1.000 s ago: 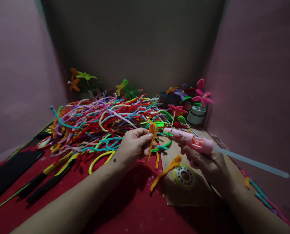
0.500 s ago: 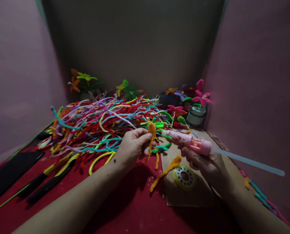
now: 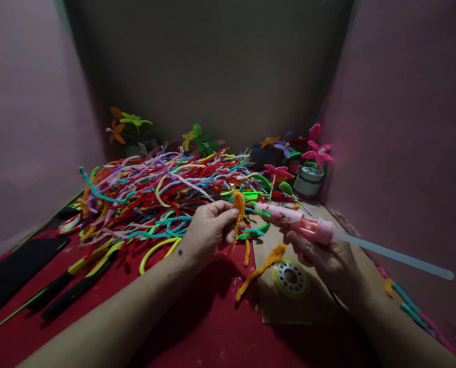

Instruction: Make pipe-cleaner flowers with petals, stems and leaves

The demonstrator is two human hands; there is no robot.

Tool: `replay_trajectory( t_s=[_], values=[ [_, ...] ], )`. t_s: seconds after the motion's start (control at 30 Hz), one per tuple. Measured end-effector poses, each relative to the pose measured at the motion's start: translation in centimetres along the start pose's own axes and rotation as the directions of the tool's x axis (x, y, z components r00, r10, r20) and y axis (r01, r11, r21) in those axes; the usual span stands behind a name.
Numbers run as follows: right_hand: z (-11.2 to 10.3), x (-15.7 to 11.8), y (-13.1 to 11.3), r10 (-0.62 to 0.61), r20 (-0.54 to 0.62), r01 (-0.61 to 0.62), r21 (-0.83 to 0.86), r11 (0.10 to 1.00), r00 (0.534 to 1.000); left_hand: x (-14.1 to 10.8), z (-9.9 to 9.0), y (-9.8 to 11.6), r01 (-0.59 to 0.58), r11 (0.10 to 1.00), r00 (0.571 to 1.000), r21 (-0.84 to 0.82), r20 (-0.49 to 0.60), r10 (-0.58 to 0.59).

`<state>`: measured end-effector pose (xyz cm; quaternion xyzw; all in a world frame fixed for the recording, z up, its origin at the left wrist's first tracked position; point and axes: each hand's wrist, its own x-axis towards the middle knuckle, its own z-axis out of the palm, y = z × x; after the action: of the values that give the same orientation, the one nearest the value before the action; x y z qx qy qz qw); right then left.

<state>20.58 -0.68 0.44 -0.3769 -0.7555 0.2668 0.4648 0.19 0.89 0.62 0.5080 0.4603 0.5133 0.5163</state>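
1. Head camera, at a red-topped work surface (image 3: 197,317): a person's left hand (image 3: 214,222) holds up an orange fuzzy piece (image 3: 238,201), thumb and fingers pressed together on its lower part, the rounded end standing above the grip and a thin tail hanging below.

2. Opposite, the right hand (image 3: 323,250) wraps its fingers around the underside of a pink glue gun (image 3: 285,215). Whether a finger presses the trigger cannot be told. The nozzle points at the orange piece, near it but apart, and a long translucent glue stick (image 3: 396,254) juts from the back.

3. Soft and nearly weightless by its look, the orange piece probably bends over a thin wire core and keeps the shape it is given. Its fuzz should not slip, though a hard pinch could flatten the rounded end. The narrow part beneath that end looks the best place to hold, with fingertips clear of the nozzle.

4. Stiff plastic by appearance, the glue gun is likely light for one hand but tail-heavy with such a long stick. The handle is the part to grasp; the nozzle may be hot.

5. Below the hands, a loose orange strip (image 3: 260,273) lies partly on a tan board (image 3: 316,309), its upper end beside a tape roll (image 3: 290,277). Behind, a tangled heap of coloured pipe cleaners (image 3: 166,189) spreads out, with a pink flower (image 3: 318,153) at its right.
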Motion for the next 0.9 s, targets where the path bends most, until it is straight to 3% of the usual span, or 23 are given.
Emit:
replay_trajectory(
  t_s=[0.23, 0.67, 0.9],
  values=[
    [0.1, 0.1, -0.2, 0.022, 0.086, -0.026, 0.047, 0.999, 0.996, -0.1, 0.1, 0.3, 0.011, 1.0, 1.0, 0.025, 0.005, -0.011],
    [0.1, -0.3, 0.8, 0.002, -0.011, -0.002, -0.006, 1.0, 1.0, -0.1, -0.1, 0.1, 0.006, 0.999, 1.0, 0.037, 0.003, -0.006],
    [0.1, 0.2, 0.0, -0.079, 0.1, 0.076, 0.033, 0.997, 0.992, -0.1, 0.0, 0.2, -0.016, 1.0, 1.0, 0.014, 0.005, 0.016]
  ],
)
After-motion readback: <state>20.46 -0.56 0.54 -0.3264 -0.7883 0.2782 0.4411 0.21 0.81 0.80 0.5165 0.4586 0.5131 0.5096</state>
